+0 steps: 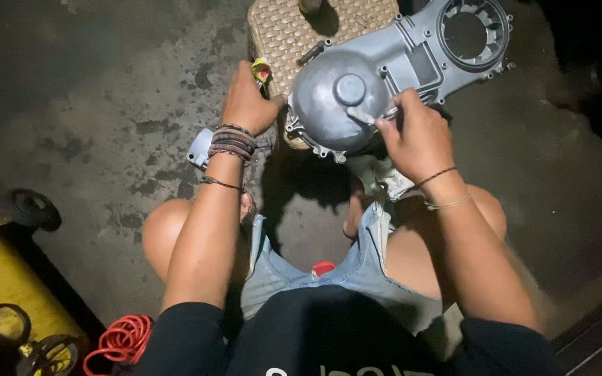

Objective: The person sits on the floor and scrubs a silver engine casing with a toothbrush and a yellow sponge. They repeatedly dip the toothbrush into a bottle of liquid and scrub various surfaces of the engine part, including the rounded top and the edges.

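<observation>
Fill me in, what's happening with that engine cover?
A person squats on a stained concrete floor, working on a grey metal engine cover that lies partly on a woven stool. The left hand steadies the cover's domed edge, beside a small yellow and red item I cannot identify. The right hand presses a slim metal tool against the dome. A coiled red cable lies at the lower left.

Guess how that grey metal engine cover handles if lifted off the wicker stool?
The engine cover looks like cast metal: probably stiff and fairly heavy. It overhangs the wicker stool, so it may tip once the left hand and right hand let go.
</observation>
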